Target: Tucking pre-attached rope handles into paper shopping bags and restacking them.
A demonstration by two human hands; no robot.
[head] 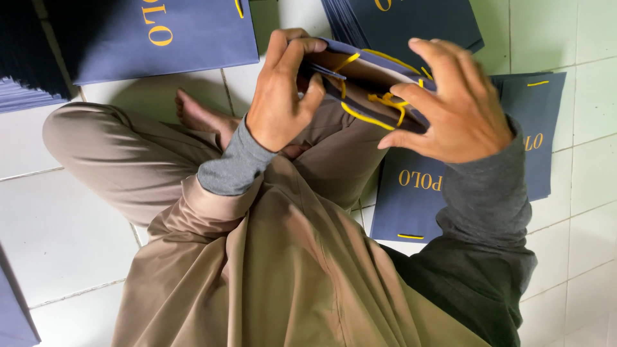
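Above my crossed legs (148,160), both hands hold one open navy paper bag (379,80). My left hand (283,96) is closed on the bag's rim, thumb inside, fingers outside. My right hand (456,106) grips the opposite edge, fingertips at the yellow cord handle (379,109), apparently pinching it. Flat bags (418,193) lie just beside my knee on the white tiled floor (58,231); another stack (160,38) sits farther off.
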